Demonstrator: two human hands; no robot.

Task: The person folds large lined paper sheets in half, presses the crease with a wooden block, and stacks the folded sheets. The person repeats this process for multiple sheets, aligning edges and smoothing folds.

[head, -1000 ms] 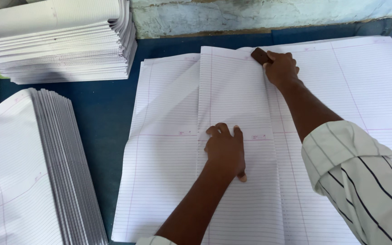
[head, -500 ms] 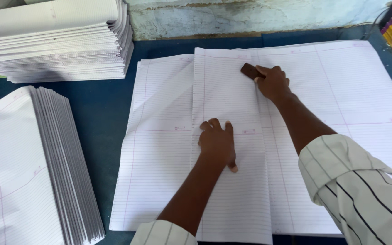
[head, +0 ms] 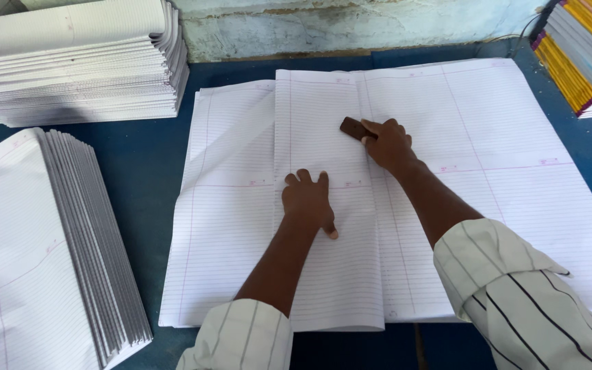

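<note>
A large sheet of ruled white paper (head: 488, 157) lies spread on a blue table (head: 145, 171), with its left part folded over into a narrow panel (head: 323, 123). My left hand (head: 307, 201) presses flat on the middle of that folded panel. My right hand (head: 386, 142) grips a small dark brown block (head: 353, 128) and holds it against the fold line on the panel's right edge, about halfway down the sheet.
A pile of folded ruled sheets (head: 77, 62) stands at the back left. Another fanned pile of folded sheets (head: 49, 240) lies at the near left. A stack of yellow-edged and coloured books (head: 587, 55) sits at the back right. A rough wall (head: 351, 24) runs behind.
My right hand has slid the brown block down the fold from the sheet's far edge toward me. My left hand has stayed pressed on the panel.
</note>
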